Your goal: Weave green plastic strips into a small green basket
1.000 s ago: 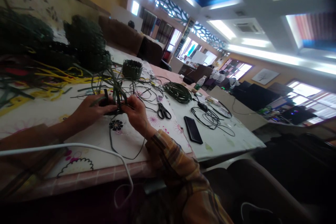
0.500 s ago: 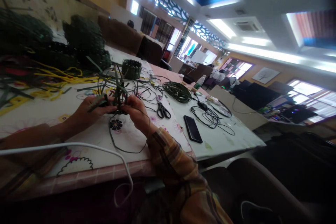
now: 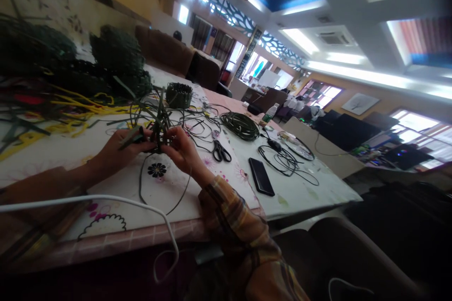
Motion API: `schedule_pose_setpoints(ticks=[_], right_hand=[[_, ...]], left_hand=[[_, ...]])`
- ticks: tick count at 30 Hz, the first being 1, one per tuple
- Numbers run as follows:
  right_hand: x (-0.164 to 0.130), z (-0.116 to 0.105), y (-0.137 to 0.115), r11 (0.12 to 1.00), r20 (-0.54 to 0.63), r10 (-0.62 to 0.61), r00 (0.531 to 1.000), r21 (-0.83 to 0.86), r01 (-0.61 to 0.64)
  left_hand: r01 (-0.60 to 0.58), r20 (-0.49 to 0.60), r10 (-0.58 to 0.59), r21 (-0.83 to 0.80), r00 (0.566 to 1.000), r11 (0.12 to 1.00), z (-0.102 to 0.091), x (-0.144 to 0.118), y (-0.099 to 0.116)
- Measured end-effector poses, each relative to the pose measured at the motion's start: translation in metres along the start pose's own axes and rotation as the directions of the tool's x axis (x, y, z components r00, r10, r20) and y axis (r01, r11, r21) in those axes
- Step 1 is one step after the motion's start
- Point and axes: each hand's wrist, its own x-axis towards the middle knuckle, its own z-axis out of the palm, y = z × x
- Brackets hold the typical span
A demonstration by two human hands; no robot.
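A small piece of dark green strip weaving point(image 3: 160, 127) stands between my hands, with loose strip ends sticking up from it. My left hand point(image 3: 132, 143) is closed on its left side, and a wide flat strip pokes out past the thumb. On the right side, the fingers of my right hand point(image 3: 180, 148) are pinched against the weaving. From there a thin strip point(image 3: 141, 178) loops down over the tablecloth. A finished-looking round woven basket point(image 3: 179, 95) stands just behind. Black-handled scissors point(image 3: 221, 151) lie to the right of my right hand.
A coil of green strip point(image 3: 240, 126), a black phone point(image 3: 261, 176) and a looped black cable point(image 3: 282, 157) lie rightward. A bottle point(image 3: 270, 114) stands farther back. Yellow cords point(image 3: 81, 103) and dark green bundles point(image 3: 118, 51) fill the left. A white cable point(image 3: 116, 194) crosses in front.
My right hand has shifted slightly on the weaving, and its fingers have changed position. The thin strip's loop below has swung and now hangs differently. The whole view has moved a little.
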Motion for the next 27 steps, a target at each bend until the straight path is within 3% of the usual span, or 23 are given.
schedule_pose_setpoints(ticks=[4,7,9,11,14,16,18,23,27], right_hand=[[-0.004,-0.004,-0.012,0.966,-0.137,-0.081,0.987,-0.255,0.044],[-0.006,-0.008,-0.025,0.897,-0.031,-0.143,0.989,-0.425,0.117],[-0.005,-0.009,-0.031,0.908,0.031,-0.160,0.987,-0.388,0.159],[-0.003,-0.009,-0.032,0.955,0.038,-0.164,0.986,-0.245,0.168],[0.004,-0.006,-0.026,0.997,0.013,-0.066,0.998,0.031,0.065],[0.008,-0.004,-0.022,0.991,0.016,0.013,1.000,0.130,-0.015],[0.012,-0.003,-0.020,0.991,0.029,0.036,0.999,0.132,-0.040],[0.019,-0.001,-0.023,0.999,0.058,-0.042,0.997,-0.024,0.044],[0.023,0.003,-0.013,0.996,-0.031,0.046,0.998,-0.077,-0.048]], left_hand=[[-0.008,-0.037,0.008,-0.002,0.999,1.000,0.001,0.000,-0.003],[-0.063,-0.026,0.065,0.061,0.998,0.996,0.000,-0.001,-0.008],[-0.078,-0.016,0.080,0.103,0.997,0.992,-0.001,-0.001,-0.011],[-0.081,-0.042,0.087,0.118,0.995,0.990,-0.002,0.000,-0.011],[-0.090,-0.081,0.099,0.110,0.992,0.990,-0.003,-0.002,-0.005],[-0.054,-0.079,0.064,0.121,0.995,0.991,-0.003,-0.004,-0.001],[-0.048,-0.047,0.056,0.159,0.997,0.986,-0.003,-0.005,-0.001],[-0.182,0.073,0.171,0.188,0.983,0.965,-0.007,-0.005,-0.013],[-0.165,0.083,0.153,0.158,0.985,0.974,-0.007,-0.003,-0.017]])
